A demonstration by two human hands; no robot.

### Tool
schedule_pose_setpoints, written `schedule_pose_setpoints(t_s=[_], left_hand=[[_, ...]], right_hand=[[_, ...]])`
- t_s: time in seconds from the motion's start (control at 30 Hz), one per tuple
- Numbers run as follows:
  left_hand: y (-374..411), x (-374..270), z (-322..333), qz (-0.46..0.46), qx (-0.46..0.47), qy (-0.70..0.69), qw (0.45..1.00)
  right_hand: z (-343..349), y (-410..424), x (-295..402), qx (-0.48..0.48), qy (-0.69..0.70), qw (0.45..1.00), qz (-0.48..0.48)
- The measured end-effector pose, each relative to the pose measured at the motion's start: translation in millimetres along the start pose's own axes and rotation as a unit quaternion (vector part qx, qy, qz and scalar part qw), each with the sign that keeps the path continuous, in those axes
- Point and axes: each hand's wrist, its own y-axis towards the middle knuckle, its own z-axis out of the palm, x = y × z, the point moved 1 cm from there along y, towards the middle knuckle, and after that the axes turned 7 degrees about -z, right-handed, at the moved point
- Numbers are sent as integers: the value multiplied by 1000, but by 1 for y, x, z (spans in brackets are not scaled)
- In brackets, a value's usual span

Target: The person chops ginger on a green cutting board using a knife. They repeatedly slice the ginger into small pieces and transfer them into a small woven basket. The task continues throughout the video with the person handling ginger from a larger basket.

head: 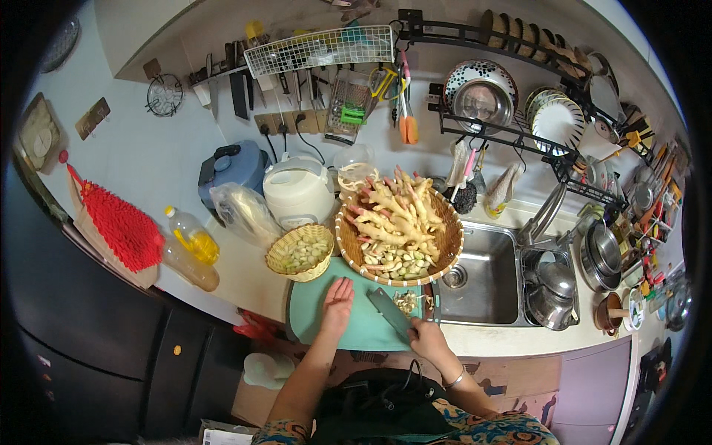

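Observation:
My right hand (pixel 430 338) is closed on the handle of a kitchen knife (pixel 391 312), whose broad blade lies over a green cutting board (pixel 311 320). My left hand (pixel 337 305) is over the board, left of the blade, palm turned up and fingers extended, with nothing seen in it. Small pale trimmings (pixel 407 302) lie on the board's right part, beyond the blade. Behind the board, a round woven basket (pixel 457 245) holds fresh ginger (pixel 397 211) and peeled garlic cloves (pixel 397 263). A smaller wicker basket (pixel 272 264) at its left holds more pale cloves (pixel 306 252).
A steel sink (pixel 489 278) adjoins the board's right side, with a kettle (pixel 558 280) in its smaller basin. A white rice cooker (pixel 298 189) and a plastic bag (pixel 245 214) stand behind the small basket. An oil bottle (pixel 194 239) is at left. Dish racks (pixel 500 130) hang above the sink.

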Motion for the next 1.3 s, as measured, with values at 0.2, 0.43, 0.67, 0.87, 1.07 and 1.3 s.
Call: schedule_pose_setpoints(t_s=[0.2, 0.43, 0.67, 0.87, 1.07, 1.3], left_hand=[[-1, -36, -20, 43, -40, -22, 998], [-10, -46, -40, 59, -164, 101, 980], [-23, -42, -45, 34, -135, -20, 990], [-10, -23, -19, 90, -59, 247, 963], [25, -49, 100, 276, 25, 518, 809], [96, 12, 159, 182, 219, 729, 623]], right_hand=[[13, 19, 9, 15, 70, 996, -55], [67, 60, 23, 93, 119, 985, -80], [40, 39, 4, 45, -6, 999, 4], [13, 16, 10, 32, -115, 993, -16], [21, 17, 13, 65, -150, 986, 7], [26, 20, 18, 107, -157, 981, 30]])
